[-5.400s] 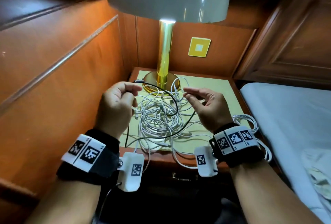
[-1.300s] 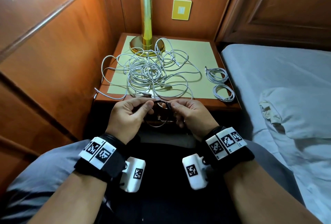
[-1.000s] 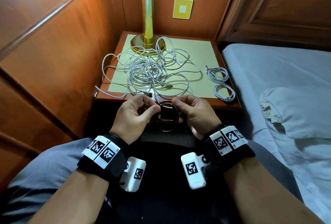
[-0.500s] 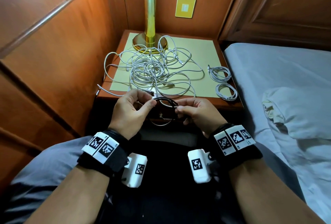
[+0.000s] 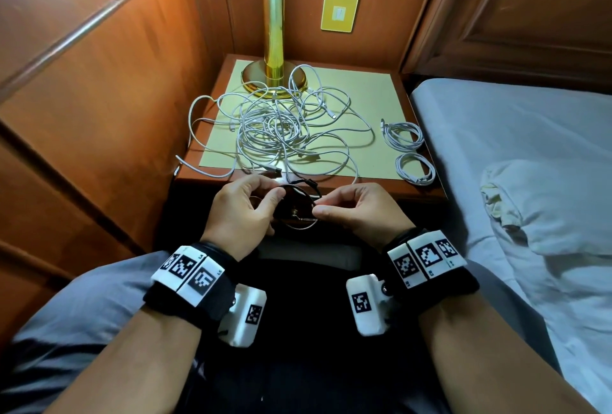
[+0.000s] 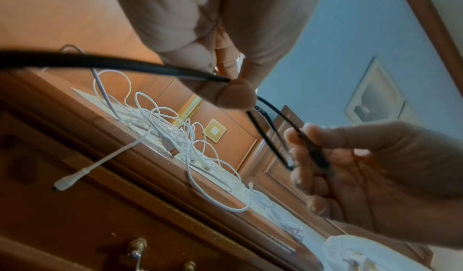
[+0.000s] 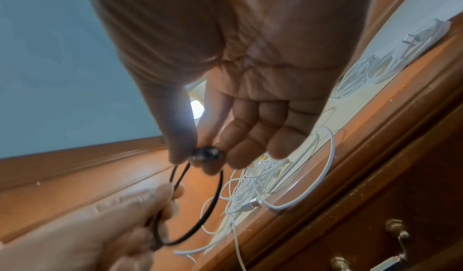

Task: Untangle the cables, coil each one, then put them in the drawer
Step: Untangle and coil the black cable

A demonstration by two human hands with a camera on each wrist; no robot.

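A thin black cable [image 5: 303, 185] hangs in small loops between both hands, just in front of the nightstand [image 5: 410, 190]. My left hand [image 5: 246, 205] pinches the loops between thumb and fingers [image 6: 235, 95]. My right hand [image 5: 354, 206] pinches the cable's black plug end [image 7: 206, 154] with thumb and forefinger. A big tangle of white cables [image 5: 281, 128] lies on the nightstand's yellow mat. Two coiled white cables [image 5: 402, 132] [image 5: 415, 170] rest at its right edge. The drawer front with brass handle [image 7: 398, 241] is closed below.
A brass lamp [image 5: 273, 32] stands at the back of the nightstand. Wood panelling rises on the left and behind. A bed with a grey sheet [image 5: 513, 135] and a pillow [image 5: 556, 208] lies to the right. One white plug [image 6: 67, 182] dangles over the nightstand's front edge.
The black cable came out of the white tangle and down in front of the nightstand. Over the last second both hands kept gathering it into small loops, shifting slightly.
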